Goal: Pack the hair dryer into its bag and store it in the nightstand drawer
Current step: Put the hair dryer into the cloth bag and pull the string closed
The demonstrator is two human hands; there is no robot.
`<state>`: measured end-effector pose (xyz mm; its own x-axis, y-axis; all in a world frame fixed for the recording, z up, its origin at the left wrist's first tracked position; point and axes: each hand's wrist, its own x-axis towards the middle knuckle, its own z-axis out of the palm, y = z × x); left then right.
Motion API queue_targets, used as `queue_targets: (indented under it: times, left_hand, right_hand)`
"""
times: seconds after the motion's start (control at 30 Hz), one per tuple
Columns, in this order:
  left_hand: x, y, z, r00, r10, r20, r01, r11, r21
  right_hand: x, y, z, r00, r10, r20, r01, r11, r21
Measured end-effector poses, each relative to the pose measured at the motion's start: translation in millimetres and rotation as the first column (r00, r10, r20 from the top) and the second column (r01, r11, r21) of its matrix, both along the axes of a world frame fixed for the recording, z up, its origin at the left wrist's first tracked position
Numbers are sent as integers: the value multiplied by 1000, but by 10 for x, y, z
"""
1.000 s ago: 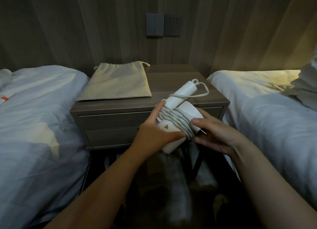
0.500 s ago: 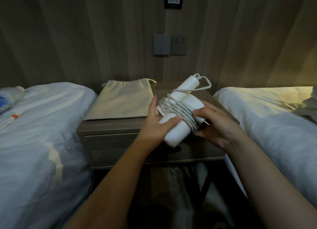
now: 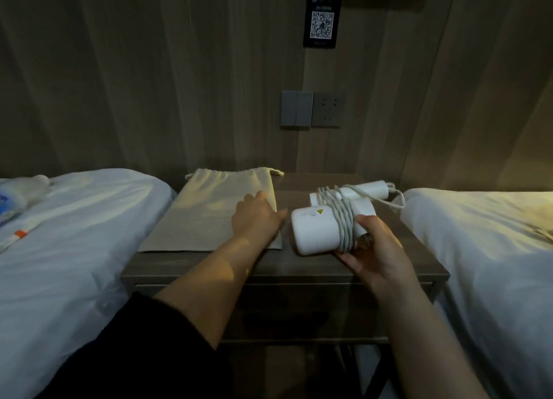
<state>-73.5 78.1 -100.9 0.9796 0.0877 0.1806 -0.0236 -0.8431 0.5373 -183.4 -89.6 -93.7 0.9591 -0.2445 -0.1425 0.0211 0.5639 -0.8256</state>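
Observation:
The white hair dryer [image 3: 314,231], its cord wound round the body, is held over the right half of the wooden nightstand [image 3: 185,267]. My right hand [image 3: 377,249] grips it from the right and below, over the cord coils and plug. The beige drawstring bag [image 3: 209,213] lies flat on the nightstand's left half, mouth toward the wall. My left hand [image 3: 257,219] rests on the bag's right edge, fingers apart, holding nothing. The drawer front [image 3: 299,309] below the top is shut.
A bed with white bedding [image 3: 74,249] stands to the left, with small items near its pillow end. Another bed [image 3: 493,249] stands to the right. A wall switch and socket [image 3: 311,108] sit above the nightstand, with a QR card [image 3: 322,24] higher up.
My left hand has let go of the hair dryer and moved left onto the bag. My right hand alone now holds the dryer, lower over the nightstand top. The view has tilted upward.

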Motion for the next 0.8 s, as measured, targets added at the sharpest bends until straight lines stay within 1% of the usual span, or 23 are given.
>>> queue_targets:
  times: [0.13, 0.2, 0.27, 0.33, 0.4, 0.47, 0.53, 0.6, 0.67, 0.7, 0.73, 0.77, 0.8]
  left_hand:
    - [200, -120, -1, 998, 60, -34, -50, 970, 236]
    - [256, -107, 41, 998, 45, -51, -28, 955, 294]
    - [294, -61, 73, 998, -36, -58, 55, 927, 370]
    - [286, -6, 101, 985, -171, -35, 167, 873, 458]
    - [249, 74, 96, 935, -355, 13, 293, 791, 537]
    - [145, 181, 83, 844, -534, 49, 398, 685, 610]
    - [30, 293, 72, 737, -670, 91, 462, 597, 656]
    - [-98, 424, 85, 661, -748, 63, 498, 500, 709]
    - [-185, 583, 74, 641, -767, 10, 499, 427, 754]
    - [-225, 674, 76, 664, -748, 13, 481, 440, 759]
    - [-252, 765, 76, 724, -688, 39, 438, 503, 745]
    - [-292, 845, 84, 820, -570, 62, 368, 606, 705]
    - [-341, 898, 98, 916, -395, 68, 263, 719, 643]
  right_hand:
    - [30, -78, -38, 999, 30, 24, -30, 1000, 2]
    - [34, -111, -24, 998, 46, 48, -46, 999, 5]
    - [33, -142, -6, 997, 45, 64, -46, 999, 16]
    - [18, -176, 23, 997, 37, 69, -40, 998, 47]
    - [-17, -212, 65, 996, 20, 86, -26, 998, 64]
    - [-72, -228, 135, 994, 3, 112, -10, 998, 60]
    - [-105, -249, 188, 992, -9, 125, 2, 999, 53]
    - [-159, -269, 216, 992, -15, 124, 10, 999, 34]
    - [-228, -286, 220, 994, -20, 111, 17, 1000, 26]
    - [-267, -290, 219, 995, -25, 101, 22, 999, 32]
    - [-304, -297, 215, 995, -39, 93, 36, 998, 43]
    - [-344, -303, 213, 995, -59, 84, 54, 997, 57]
    - [-389, -307, 211, 994, -81, 72, 76, 994, 74]
